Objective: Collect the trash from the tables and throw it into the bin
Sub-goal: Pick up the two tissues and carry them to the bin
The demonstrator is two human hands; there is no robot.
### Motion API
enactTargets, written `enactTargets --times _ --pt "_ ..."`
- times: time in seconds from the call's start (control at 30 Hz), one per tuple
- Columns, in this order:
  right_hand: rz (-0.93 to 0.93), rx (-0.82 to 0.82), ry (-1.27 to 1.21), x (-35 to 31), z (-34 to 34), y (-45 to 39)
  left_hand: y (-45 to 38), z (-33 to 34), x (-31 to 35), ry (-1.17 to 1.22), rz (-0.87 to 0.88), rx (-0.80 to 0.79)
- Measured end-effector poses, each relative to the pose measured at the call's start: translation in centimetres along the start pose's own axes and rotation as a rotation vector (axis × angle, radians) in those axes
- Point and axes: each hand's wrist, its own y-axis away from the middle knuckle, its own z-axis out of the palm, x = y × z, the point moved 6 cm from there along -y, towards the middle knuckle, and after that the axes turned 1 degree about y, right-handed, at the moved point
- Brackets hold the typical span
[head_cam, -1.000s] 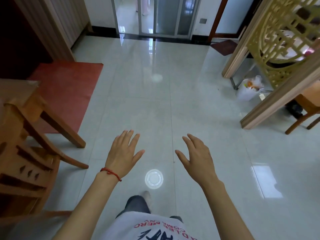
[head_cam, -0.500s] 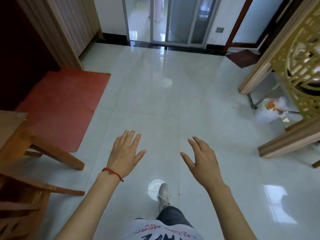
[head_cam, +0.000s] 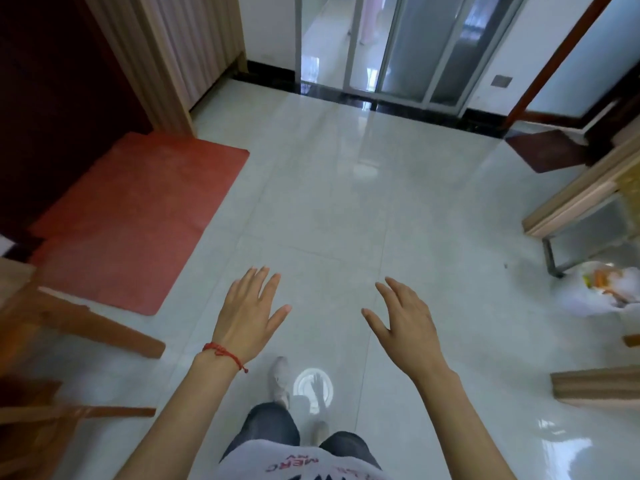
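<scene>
My left hand, with a red string bracelet at the wrist, hovers palm down over the glossy tiled floor, fingers spread and holding nothing. My right hand is beside it, also open and empty. A white plastic bag with orange and yellow scraps inside sits on the floor at the far right, well away from both hands. No table top and no loose trash is in view.
Wooden chair legs jut in at the lower left. A red mat lies on the left. A glass sliding door is straight ahead. A wooden partition frame and metal leg stand at right.
The view has moved forward and turned left: the chair slid toward the lower left edge, the bag and partition shifted right, the door came closer. Both hands stayed open and empty.
</scene>
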Motion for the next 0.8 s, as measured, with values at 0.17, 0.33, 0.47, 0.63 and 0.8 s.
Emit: enactTargets --times 0.17,0.33,0.47,0.63,0.8 --pt "-0.015 -0.023 0.000 -1.8 1.1 -8.5 -7.4 -0.5 -3.9 0.007 -0.011 -0.004" --pt "-0.044 -0.032 -0.019 -5.3 1.4 -17.2 -14.7 -2.9 -8.8 0.014 -0.041 0.030" --pt "-0.092 -0.050 0.005 -8.2 1.4 -22.9 -19.2 -4.8 -12.1 0.007 -0.079 0.043" --pt "-0.200 -0.063 0.027 -11.7 1.8 -28.8 -21.6 -5.9 -16.2 0.037 -0.199 0.049" --pt "-0.360 -0.118 0.039 -15.8 2.9 -34.5 -22.1 -6.6 -19.8 0.077 -0.374 0.073"
